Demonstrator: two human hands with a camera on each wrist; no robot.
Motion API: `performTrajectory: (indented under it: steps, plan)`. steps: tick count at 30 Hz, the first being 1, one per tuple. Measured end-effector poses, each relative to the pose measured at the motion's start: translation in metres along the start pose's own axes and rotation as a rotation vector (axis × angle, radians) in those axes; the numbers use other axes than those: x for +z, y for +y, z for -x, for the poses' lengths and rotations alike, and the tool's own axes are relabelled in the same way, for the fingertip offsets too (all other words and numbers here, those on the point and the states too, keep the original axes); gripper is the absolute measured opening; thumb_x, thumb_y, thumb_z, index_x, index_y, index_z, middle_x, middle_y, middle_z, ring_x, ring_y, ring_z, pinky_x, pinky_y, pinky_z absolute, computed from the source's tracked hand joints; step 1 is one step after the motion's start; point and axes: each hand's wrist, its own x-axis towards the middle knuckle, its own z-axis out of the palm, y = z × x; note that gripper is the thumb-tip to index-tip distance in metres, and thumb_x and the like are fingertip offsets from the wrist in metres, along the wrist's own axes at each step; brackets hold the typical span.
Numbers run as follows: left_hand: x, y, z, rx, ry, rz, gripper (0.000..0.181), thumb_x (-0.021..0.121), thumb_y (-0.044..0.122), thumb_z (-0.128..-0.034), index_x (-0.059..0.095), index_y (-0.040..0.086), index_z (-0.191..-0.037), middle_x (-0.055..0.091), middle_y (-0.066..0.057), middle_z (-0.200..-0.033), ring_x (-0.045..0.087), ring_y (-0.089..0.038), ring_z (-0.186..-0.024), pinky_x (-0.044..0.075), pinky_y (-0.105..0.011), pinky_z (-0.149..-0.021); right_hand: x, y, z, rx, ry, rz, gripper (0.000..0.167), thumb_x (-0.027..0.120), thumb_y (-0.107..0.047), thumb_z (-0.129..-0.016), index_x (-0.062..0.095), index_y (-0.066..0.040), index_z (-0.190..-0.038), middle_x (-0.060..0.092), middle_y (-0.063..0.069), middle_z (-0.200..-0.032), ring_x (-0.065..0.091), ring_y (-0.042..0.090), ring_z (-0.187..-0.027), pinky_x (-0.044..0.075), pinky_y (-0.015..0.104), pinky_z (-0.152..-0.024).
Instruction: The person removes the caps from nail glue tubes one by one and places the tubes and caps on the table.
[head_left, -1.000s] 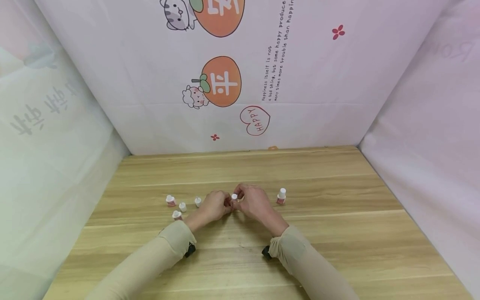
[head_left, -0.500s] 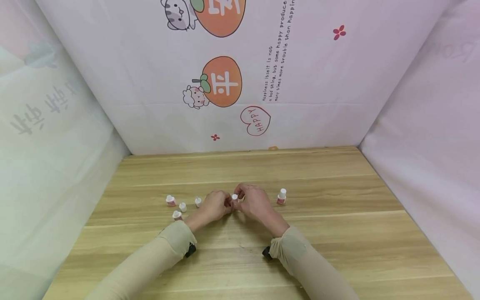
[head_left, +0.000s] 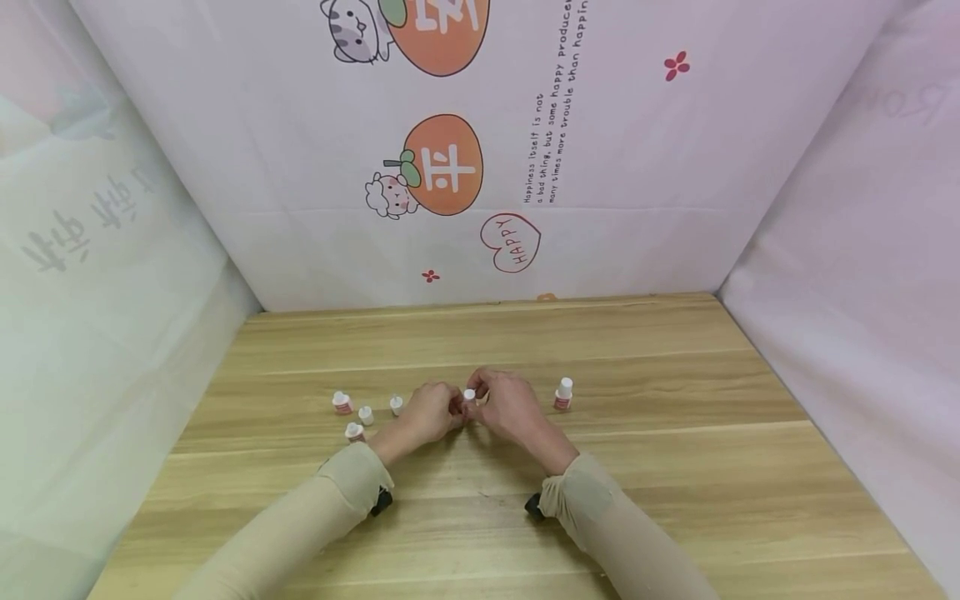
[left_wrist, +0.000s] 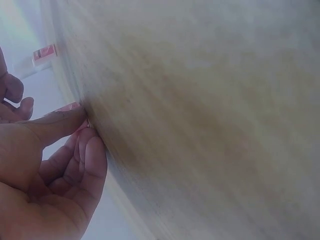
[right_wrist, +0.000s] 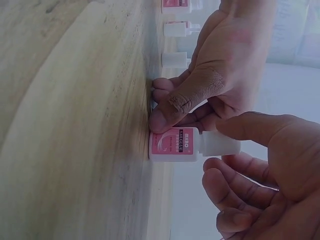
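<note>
A small nail glue bottle (right_wrist: pixel 172 145) with a pink label stands upright on the wooden table, its white cap (right_wrist: pixel 220 144) on the neck. My left hand (head_left: pixel 429 412) grips the bottle's lower body between thumb and fingers, close to the table top. From the right, my right hand (head_left: pixel 513 406) pinches the cap with thumb and forefinger. In the left wrist view, the left fingers (left_wrist: pixel 92 150) hide most of the bottle. Whether the cap is tight or loose on the neck cannot be told.
Left of the hands stand two bottles without caps, a rear bottle (head_left: pixel 342 403) and a front bottle (head_left: pixel 355 432). Near them are two white caps, one (head_left: pixel 366 415) beside the bottles, another (head_left: pixel 397 405) by the left hand. A capped bottle (head_left: pixel 563 393) stands at the right.
</note>
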Motion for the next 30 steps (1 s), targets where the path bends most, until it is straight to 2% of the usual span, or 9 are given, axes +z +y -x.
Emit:
performTrajectory:
  steps: [5,13,22,30]
  plan:
    - [0.0,0.0003,0.0002,-0.007,-0.009,-0.007,0.01,0.078,0.019,-0.0862,0.073,0.012,-0.089,0.07,0.003,-0.078,0.059,-0.01,-0.071,0.051,-0.03,-0.07,0.0,0.0006,-0.0006,0.013,-0.004,-0.015,0.02,0.08,-0.027,-0.083,0.065,-0.02,-0.094,0.071,-0.004,-0.086,0.063,0.015,-0.079,0.049,0.033,-0.074]
    - [-0.0009,0.0005,0.0009,-0.015,-0.018,0.013,0.011,0.079,0.019,-0.0858,0.072,0.011,-0.09,0.069,0.003,-0.077,0.057,-0.01,-0.07,0.05,-0.03,-0.069,-0.0005,-0.0002,0.0003,-0.025,0.004,0.022,0.018,0.079,-0.025,-0.084,0.065,-0.02,-0.094,0.07,-0.004,-0.086,0.061,0.014,-0.076,0.049,0.031,-0.07]
    - [0.0013,-0.0007,0.0,-0.015,-0.004,0.005,0.008,0.078,0.017,-0.0851,0.072,0.013,-0.087,0.069,0.003,-0.076,0.056,-0.01,-0.069,0.05,-0.03,-0.069,0.0003,-0.0002,0.0012,0.013,-0.011,-0.003,0.019,0.079,-0.028,-0.085,0.065,-0.019,-0.095,0.071,-0.003,-0.087,0.063,0.016,-0.08,0.05,0.033,-0.073]
    - [0.0013,-0.0004,0.0,-0.019,-0.005,-0.001,0.011,0.079,0.021,-0.0851,0.073,0.013,-0.088,0.07,0.003,-0.076,0.057,-0.01,-0.07,0.05,-0.031,-0.07,0.0014,0.0003,0.0004,-0.019,0.008,0.02,0.017,0.079,-0.026,-0.084,0.065,-0.019,-0.092,0.069,-0.004,-0.084,0.061,0.014,-0.076,0.049,0.032,-0.07]
